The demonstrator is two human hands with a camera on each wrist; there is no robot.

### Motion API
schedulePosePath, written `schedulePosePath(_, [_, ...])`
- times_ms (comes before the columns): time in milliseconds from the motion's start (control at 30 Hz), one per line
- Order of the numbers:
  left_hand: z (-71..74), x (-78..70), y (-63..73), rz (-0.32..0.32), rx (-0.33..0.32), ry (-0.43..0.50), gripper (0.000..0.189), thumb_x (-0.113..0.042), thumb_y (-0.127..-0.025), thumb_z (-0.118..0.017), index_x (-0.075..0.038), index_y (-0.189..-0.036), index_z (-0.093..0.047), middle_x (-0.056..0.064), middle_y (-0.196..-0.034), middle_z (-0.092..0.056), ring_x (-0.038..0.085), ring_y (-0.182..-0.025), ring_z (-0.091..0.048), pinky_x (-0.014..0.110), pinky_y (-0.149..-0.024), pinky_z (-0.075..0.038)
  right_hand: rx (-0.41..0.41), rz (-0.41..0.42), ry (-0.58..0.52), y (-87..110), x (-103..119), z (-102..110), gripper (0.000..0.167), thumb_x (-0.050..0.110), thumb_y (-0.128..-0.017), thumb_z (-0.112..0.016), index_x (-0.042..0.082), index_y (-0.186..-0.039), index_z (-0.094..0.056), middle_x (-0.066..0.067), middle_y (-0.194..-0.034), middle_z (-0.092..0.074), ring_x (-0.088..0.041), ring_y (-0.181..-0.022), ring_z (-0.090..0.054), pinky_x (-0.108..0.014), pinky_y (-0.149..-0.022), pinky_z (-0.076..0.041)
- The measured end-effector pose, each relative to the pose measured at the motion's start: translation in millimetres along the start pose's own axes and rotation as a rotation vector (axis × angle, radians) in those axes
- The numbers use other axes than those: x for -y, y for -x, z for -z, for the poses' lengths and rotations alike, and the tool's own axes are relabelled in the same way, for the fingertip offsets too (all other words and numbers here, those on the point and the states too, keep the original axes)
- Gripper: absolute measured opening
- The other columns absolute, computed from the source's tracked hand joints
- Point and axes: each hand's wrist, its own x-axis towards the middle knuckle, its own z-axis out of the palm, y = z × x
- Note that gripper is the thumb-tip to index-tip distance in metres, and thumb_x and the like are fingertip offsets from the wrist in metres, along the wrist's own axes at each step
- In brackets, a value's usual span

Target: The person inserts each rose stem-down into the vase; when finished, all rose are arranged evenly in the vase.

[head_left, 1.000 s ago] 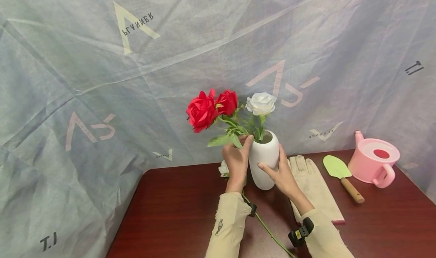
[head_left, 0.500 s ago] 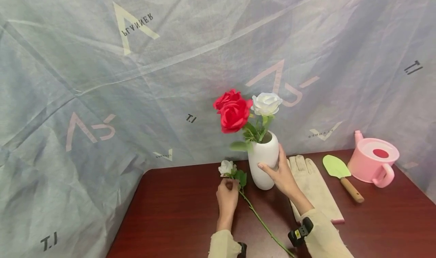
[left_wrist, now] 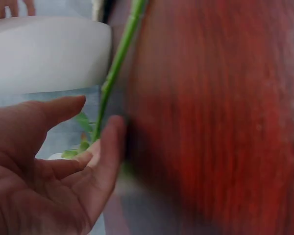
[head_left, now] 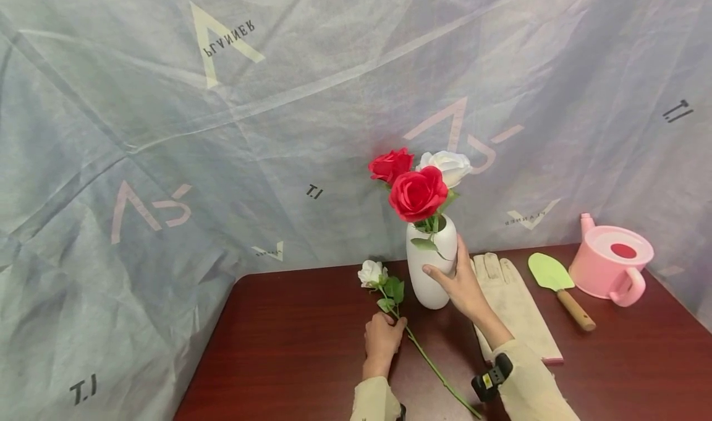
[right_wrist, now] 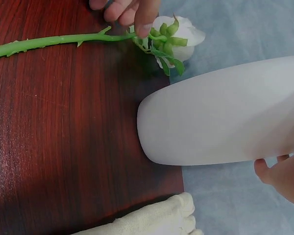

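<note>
My right hand (head_left: 466,290) grips the side of a white vase (head_left: 424,279), thumb across its front. Out of the vase mouth stand two red roses, a front one (head_left: 418,195) and a rear one (head_left: 391,164), with a white rose (head_left: 449,167) behind. On the table left of the vase lies another white rose (head_left: 372,274), its green stem (head_left: 439,376) running toward the near edge. My left hand (head_left: 382,339) is at this stem just below the leaves. In the left wrist view, the thumb stands apart from the fingers (left_wrist: 110,152), with the stem (left_wrist: 118,58) passing between.
Right of the vase lie pale work gloves (head_left: 514,306), partly under the right forearm. Beyond them are a green trowel (head_left: 550,274) with a wooden handle and a pink watering can (head_left: 603,269). A grey cloth (head_left: 311,112) hangs behind the dark red table (head_left: 289,340).
My left hand has left the flowers at the vase mouth and come down to the lying rose's stem. The red roses have swung right, in front of the upright white one. My right hand keeps its place.
</note>
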Motion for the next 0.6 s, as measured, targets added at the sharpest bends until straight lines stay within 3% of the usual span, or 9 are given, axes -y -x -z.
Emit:
schedulePosePath(167, [-9.2,2.6,-6.9,0.006,-0.016,0.003,0.053,-0.022,-0.081,-0.073,-0.014,-0.041,-0.040,-0.004,-0.032,-0.038,0.007,-0.025,-0.038,0.024,-0.029,-0.030,-0.003,0.004,-0.003,2.4,9.3,0.9,0.095,0.014,-0.085,-0.070,0.003,-0.148,0.000,-0.022,-0.149,-0.011,-0.036,-0.135,-0.015,-0.058,-0.103,-0.019])
schedulePosePath(367, [-11.8,3.2,-11.8,0.026,-0.027,0.018,0.042,-0.013,-0.081,-0.071,-0.008,-0.043,-0.053,-0.004,-0.034,-0.043,0.009,-0.027,-0.043,0.024,-0.031,-0.037,-0.012,0.011,-0.008,1.4,10.6,0.7,0.094,0.014,-0.085,-0.070,0.003,-0.148,-0.001,-0.023,-0.148,-0.012,-0.036,-0.135,-0.015,-0.058,-0.104,-0.017])
schedulePosePath(467, [-10.5,5.8,-12.0,0.067,-0.019,0.106,0.035,-0.006,-0.082,-0.067,-0.004,-0.048,-0.057,-0.001,-0.037,-0.048,0.013,-0.030,-0.050,0.025,-0.034,-0.043,-0.014,0.011,-0.010,1.4,10.5,0.4,0.094,0.014,-0.085,-0.070,0.002,-0.148,-0.001,-0.023,-0.148,-0.013,-0.036,-0.135,-0.015,-0.058,-0.104,-0.017])
schedulePosePath(600, [-8.3,15.4,-10.8,0.155,0.019,0.311,0.022,-0.004,-0.083,-0.065,0.001,-0.062,-0.064,0.005,-0.048,-0.058,0.016,-0.039,-0.058,0.025,-0.038,-0.048,-0.018,0.010,-0.008,2.2,9.8,0.0,0.094,0.013,-0.084,-0.070,0.002,-0.148,-0.002,-0.023,-0.147,-0.014,-0.036,-0.134,-0.017,-0.057,-0.104,-0.018])
